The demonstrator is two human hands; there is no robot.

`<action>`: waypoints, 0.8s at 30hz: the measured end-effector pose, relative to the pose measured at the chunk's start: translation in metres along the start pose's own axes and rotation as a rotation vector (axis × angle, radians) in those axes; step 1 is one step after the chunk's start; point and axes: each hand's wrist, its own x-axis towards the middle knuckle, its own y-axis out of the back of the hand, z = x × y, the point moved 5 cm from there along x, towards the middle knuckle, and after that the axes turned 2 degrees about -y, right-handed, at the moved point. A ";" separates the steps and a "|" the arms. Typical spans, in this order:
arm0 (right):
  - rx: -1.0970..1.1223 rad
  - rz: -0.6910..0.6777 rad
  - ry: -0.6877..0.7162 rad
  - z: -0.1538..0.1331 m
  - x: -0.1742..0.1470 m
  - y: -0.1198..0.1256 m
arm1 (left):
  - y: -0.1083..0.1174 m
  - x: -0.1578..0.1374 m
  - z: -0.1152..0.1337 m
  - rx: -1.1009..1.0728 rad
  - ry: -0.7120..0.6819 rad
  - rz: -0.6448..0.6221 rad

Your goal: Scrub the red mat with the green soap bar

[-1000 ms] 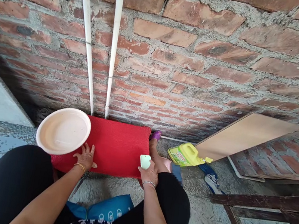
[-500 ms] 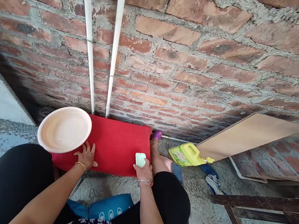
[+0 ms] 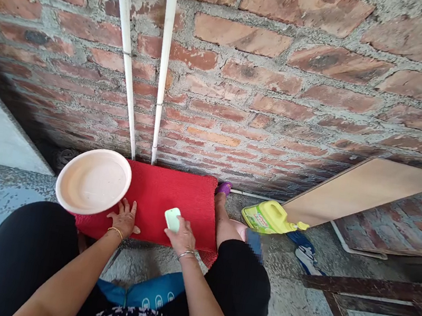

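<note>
A red cloth [image 3: 166,188] lies spread over a low support in front of my knees, its near right corner hanging down. My right hand [image 3: 183,236] is closed around a pale green scrub brush [image 3: 172,219], which rests on the cloth right of its middle. Its underside is hidden. On the cloth's left part my left hand [image 3: 124,218] lies with fingers spread, holding nothing. Just beyond its fingertips stands a pale pink basin [image 3: 93,182], upright on the cloth's left end.
A yellow jug [image 3: 270,217] lies on the floor to the right, by a leaning board [image 3: 366,190]. A dark wooden frame [image 3: 367,285] stands at the right. Two white pipes [image 3: 163,65] run down the brick wall. A blue bag [image 3: 150,290] is between my legs.
My right hand has moved left across the red cloth with the brush, away from the right edge. The left hand stays in place, and the cloth's near right corner now shows hanging.
</note>
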 end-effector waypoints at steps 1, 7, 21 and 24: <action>-0.023 -0.029 0.052 -0.008 -0.001 -0.005 | 0.001 -0.001 0.000 0.002 -0.003 0.000; -0.074 0.032 -0.212 0.038 0.005 0.030 | 0.001 -0.001 0.001 0.019 0.002 0.009; 0.044 0.085 -0.536 0.073 0.004 0.047 | 0.000 0.000 0.000 0.013 -0.001 0.012; 0.081 0.102 -0.584 0.086 0.004 0.050 | 0.001 -0.001 0.001 0.012 0.010 -0.007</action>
